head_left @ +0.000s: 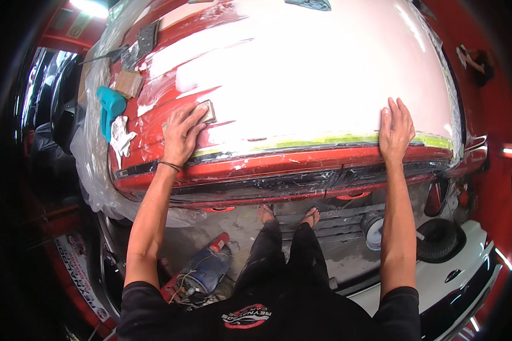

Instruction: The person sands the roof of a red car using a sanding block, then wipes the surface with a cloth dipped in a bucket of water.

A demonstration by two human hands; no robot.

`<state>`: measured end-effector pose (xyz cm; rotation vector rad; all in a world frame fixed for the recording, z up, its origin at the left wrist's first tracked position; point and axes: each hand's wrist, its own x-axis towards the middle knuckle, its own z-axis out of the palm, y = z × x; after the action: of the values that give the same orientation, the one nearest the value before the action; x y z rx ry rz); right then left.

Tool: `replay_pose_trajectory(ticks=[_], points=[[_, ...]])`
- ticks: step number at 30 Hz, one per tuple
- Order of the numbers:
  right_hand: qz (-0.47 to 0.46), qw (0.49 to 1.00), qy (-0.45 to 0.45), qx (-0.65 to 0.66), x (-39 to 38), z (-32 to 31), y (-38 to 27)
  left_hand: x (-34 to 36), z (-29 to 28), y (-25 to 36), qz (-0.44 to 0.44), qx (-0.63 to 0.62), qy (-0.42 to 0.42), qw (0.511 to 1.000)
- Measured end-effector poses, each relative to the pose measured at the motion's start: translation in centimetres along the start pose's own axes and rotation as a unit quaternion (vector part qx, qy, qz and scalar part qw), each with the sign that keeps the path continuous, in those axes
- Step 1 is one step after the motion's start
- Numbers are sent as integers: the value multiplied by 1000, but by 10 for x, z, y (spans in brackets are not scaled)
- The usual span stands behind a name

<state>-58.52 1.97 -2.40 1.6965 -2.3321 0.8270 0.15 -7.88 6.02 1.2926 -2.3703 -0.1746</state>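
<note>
Below me spreads a red car roof (pixel 148 133), its middle and right covered with a whitish filler or primer coat (pixel 301 74). My left hand (pixel 182 132) is closed around a small sanding block (pixel 210 112), pressed to the roof where streaky red meets white. Fingers stretched out, my right hand (pixel 397 129) rests flat near the roof's near edge and holds nothing. Yellow-green masking tape (pixel 318 141) runs along that edge and passes by my right hand. Left of my left hand lie a crumpled white cloth (pixel 121 138) and a teal handheld tool (pixel 111 102).
A brown block (pixel 129 84) and a dark pad (pixel 148 37) lie on the roof's left side, beside clear plastic sheeting (pixel 94 162). My feet stand on a slatted platform (pixel 341 227). Around it are a tyre (pixel 438 241), a blue tank (pixel 207 271) and a white car (pixel 404 295).
</note>
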Motion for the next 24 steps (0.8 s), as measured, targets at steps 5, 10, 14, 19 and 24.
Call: replay_pose_trajectory(ticks=[5, 10, 14, 19, 24], points=[[10, 1000, -11, -20, -1, -6, -1, 80, 65, 60, 72, -55, 27, 995], [5, 1000, -16, -6, 6, 7, -6, 142, 109, 107, 127, -80, 37, 988], [9, 998, 1, -55, 6, -1, 3, 123, 67, 56, 151, -56, -34, 986], [7, 1000, 0, -18, 5, 1, 1, 23, -24, -63, 66, 12, -56, 996], [10, 999, 19, -36, 1, 0, -1, 90, 53, 40, 125, -39, -36, 991]])
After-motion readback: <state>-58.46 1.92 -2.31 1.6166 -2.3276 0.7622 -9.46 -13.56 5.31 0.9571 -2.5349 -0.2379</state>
